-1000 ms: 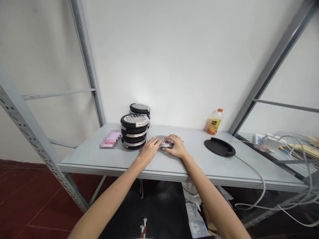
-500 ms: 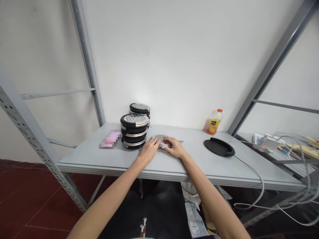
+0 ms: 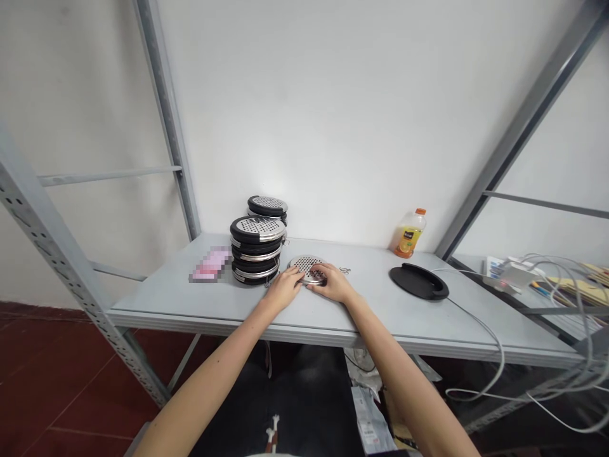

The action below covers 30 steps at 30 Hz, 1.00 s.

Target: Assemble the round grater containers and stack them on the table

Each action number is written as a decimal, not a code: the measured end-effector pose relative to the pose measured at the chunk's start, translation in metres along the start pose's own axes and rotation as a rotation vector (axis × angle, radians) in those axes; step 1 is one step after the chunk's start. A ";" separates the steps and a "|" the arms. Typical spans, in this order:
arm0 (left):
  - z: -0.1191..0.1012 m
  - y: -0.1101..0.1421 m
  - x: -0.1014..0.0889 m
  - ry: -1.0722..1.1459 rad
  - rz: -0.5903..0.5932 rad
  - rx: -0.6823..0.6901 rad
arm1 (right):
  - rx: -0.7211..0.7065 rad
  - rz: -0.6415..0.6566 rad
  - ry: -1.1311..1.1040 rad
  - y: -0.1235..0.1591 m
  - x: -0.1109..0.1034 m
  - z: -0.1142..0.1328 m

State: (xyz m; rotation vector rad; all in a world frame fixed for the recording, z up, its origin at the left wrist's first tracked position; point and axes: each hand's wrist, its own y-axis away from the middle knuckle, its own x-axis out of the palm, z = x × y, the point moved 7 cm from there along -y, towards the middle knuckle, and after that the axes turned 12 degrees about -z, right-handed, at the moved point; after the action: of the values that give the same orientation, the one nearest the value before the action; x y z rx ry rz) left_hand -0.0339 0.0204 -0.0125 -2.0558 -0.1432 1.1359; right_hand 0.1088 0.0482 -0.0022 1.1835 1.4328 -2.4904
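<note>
A round metal disc with a grid of holes and a shiny rim lies on the grey table top. My left hand grips its near left edge, fingers bent over the rim. On the right side, my right hand curls over the disc with thumb and fingers at its edge. Part of the disc is hidden under both hands. A small wire clip lies just right of it. Left of my hands stands a stack of similar round perforated pieces with black and metal rims.
A second stack stands behind the first. A pixelated pink item lies at left. A black oval pad with a white cable and an orange-capped juice bottle are at right. Metal posts frame the table.
My fingers have shifted slightly on the disc, leaving more of its holed face visible. Other things on the table stay where they were.
</note>
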 end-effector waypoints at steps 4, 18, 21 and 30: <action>0.002 0.000 0.000 0.036 -0.002 -0.021 | 0.017 -0.009 -0.016 0.000 0.000 -0.002; 0.002 0.001 0.000 0.059 0.000 -0.024 | 0.148 -0.101 0.098 0.001 -0.004 -0.017; 0.001 0.001 0.000 0.032 0.007 -0.027 | 0.221 -0.028 0.147 0.003 0.006 -0.029; 0.004 0.002 0.009 -0.058 0.095 -0.041 | 0.302 0.093 0.199 0.005 0.018 -0.036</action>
State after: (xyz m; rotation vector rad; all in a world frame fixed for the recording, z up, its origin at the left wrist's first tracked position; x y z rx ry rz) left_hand -0.0325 0.0248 -0.0212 -2.0856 -0.0985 1.2608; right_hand 0.1194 0.0777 -0.0271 1.5484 1.0274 -2.6535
